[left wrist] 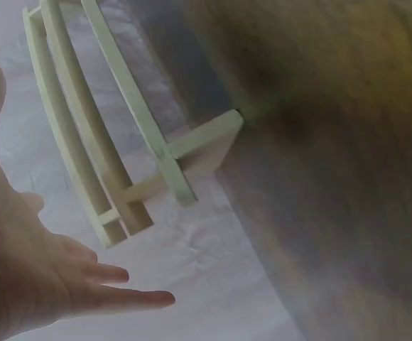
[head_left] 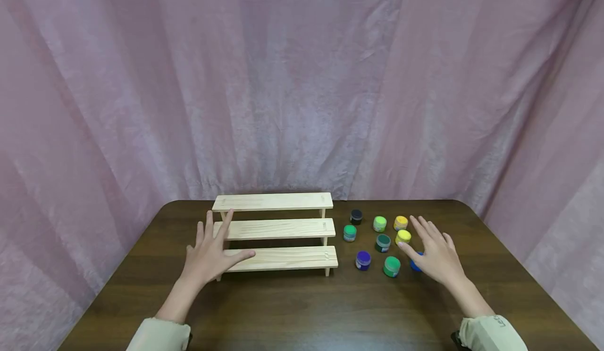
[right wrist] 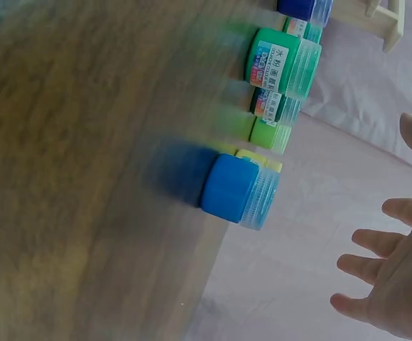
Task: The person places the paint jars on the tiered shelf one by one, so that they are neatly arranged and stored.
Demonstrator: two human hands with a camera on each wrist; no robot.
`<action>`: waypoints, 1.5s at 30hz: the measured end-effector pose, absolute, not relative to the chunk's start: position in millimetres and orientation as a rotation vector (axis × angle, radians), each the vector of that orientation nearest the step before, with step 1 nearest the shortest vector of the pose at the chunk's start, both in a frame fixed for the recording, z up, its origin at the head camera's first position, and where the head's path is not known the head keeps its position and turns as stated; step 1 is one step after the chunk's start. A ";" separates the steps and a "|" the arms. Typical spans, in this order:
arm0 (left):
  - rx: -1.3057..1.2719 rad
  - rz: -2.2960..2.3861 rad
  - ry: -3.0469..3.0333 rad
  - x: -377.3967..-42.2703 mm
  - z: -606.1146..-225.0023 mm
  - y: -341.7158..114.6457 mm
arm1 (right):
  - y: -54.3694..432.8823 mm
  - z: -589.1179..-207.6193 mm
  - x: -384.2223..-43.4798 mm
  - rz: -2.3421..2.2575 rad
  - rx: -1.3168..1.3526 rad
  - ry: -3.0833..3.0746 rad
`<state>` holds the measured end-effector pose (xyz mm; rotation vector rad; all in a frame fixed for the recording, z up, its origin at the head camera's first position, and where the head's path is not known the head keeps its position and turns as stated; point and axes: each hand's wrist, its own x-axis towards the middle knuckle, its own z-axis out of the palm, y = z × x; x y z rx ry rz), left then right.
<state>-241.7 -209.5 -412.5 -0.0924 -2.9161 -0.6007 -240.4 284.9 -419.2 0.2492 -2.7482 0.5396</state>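
A three-tier wooden shelf stands left of the middle on the table. My left hand, fingers spread, hovers over its left end; in the left wrist view that hand holds nothing beside the shelf. To the right, my right hand is spread above several small paint jars. It partly hides the blue paint jar. Close by are a yellow jar, an orange-yellow jar and a green jar. The right wrist view shows the right hand apart from the jars.
More jars sit between shelf and right hand: purple, dark green, light green, teal-green and black. The brown wooden table has rounded far corners. A pink curtain hangs right behind it.
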 end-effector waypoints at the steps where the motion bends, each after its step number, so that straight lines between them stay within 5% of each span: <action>1: -0.086 -0.605 -2.917 -241.4 -413.4 -210.7 | 285.4 -419.9 -239.8 0.542 0.251 -2.733; 45: 0.019 -1.350 -2.842 -235.2 -433.0 -243.8 | 312.2 -452.9 -241.3 1.237 0.042 -2.849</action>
